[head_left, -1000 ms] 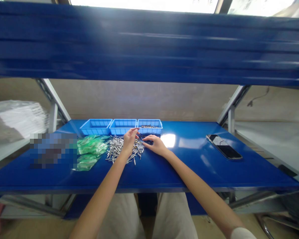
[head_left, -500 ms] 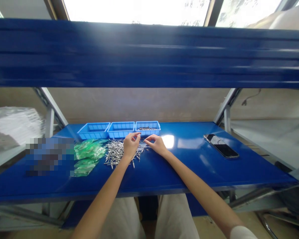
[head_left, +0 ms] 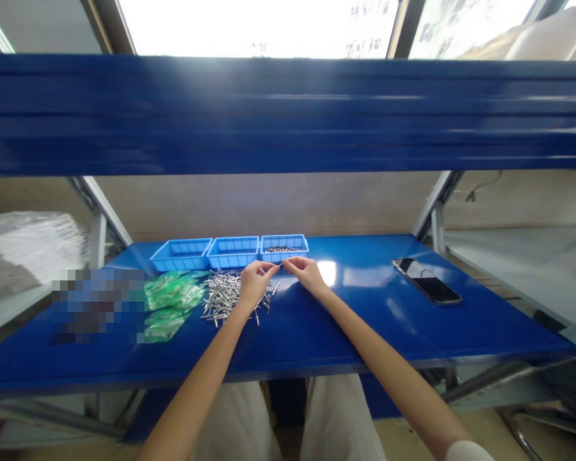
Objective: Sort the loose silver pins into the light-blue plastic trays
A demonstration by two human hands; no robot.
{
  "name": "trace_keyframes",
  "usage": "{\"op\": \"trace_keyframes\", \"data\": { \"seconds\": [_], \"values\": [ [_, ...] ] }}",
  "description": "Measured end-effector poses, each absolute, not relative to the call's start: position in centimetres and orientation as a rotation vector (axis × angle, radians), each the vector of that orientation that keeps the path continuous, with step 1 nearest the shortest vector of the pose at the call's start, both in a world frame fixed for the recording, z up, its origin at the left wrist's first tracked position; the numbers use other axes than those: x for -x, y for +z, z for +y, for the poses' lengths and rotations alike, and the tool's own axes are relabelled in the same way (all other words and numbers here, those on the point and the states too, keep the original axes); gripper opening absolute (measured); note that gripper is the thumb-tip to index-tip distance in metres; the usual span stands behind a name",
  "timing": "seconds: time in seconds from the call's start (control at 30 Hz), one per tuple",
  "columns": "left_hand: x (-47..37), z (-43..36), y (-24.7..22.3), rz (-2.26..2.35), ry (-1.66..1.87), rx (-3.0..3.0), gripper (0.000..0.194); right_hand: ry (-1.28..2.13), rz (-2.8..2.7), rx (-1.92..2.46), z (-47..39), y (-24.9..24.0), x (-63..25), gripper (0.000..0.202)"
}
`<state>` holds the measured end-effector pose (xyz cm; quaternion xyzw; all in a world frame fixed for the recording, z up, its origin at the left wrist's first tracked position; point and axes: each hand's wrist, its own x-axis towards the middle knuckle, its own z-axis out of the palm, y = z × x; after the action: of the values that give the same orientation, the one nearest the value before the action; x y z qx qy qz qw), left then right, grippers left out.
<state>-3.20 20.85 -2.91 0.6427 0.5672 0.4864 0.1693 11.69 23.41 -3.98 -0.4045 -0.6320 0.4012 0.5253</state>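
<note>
A pile of small silver metal pins (head_left: 225,293) lies on the blue shelf top (head_left: 345,320). My left hand (head_left: 252,283) hovers over the pile's right side with thumb and forefinger pinched. My right hand (head_left: 307,273) sits just to its right, fingertips also pinched, almost meeting the left fingertips. A thin pin seems to be held between the two hands, too small to be sure. Behind them stand three light-blue trays in a row; the right tray (head_left: 285,246) holds several pins, while the middle tray (head_left: 233,251) and left tray (head_left: 181,253) look empty.
Green plastic bags (head_left: 170,301) lie left of the pile. A black phone (head_left: 425,280) rests on the right part of the shelf. A blue upper shelf (head_left: 288,115) hangs low overhead. Grey uprights (head_left: 434,221) flank the sides, and white sheets (head_left: 24,246) are stacked at far left.
Both hands lifted from the pile and drew together, fingertips now nearly touching in front of the right tray. The view tilted slightly upward.
</note>
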Motion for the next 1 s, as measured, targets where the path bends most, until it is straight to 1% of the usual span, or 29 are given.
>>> {"op": "trace_keyframes", "data": {
  "seconds": [0.1, 0.2, 0.33, 0.43, 0.67, 1.0],
  "values": [
    [3.3, 20.9, -2.8, 1.607, 1.421, -1.759, 0.028, 0.998, -1.581, 0.951, 23.2, -4.0, -11.8, 0.033],
    [3.6, 21.0, -2.9, 1.626, 1.381, -1.787, 0.028, 1.003, -1.609, 0.937, 23.1, -4.0, -11.7, 0.033],
    [4.1, 21.0, -3.0, 1.725, 1.186, -2.09, 0.025, 0.919, -1.549, 0.982, 23.3, -3.8, -11.7, 0.033],
    [4.2, 20.8, -3.0, 1.822, 0.997, -2.333, 0.027, 0.865, -1.477, 1.027, 23.5, -3.6, -12.0, 0.032],
    [4.5, 20.4, -2.8, 1.935, 0.73, -2.481, 0.016, 0.827, -1.384, 1.095, 23.6, -3.3, -12.2, 0.034],
    [4.7, 20.3, -2.5, 1.996, 0.746, -2.478, 0.013, 0.856, -1.425, 1.098, 23.5, -3.6, -11.9, 0.032]
  ]
}}
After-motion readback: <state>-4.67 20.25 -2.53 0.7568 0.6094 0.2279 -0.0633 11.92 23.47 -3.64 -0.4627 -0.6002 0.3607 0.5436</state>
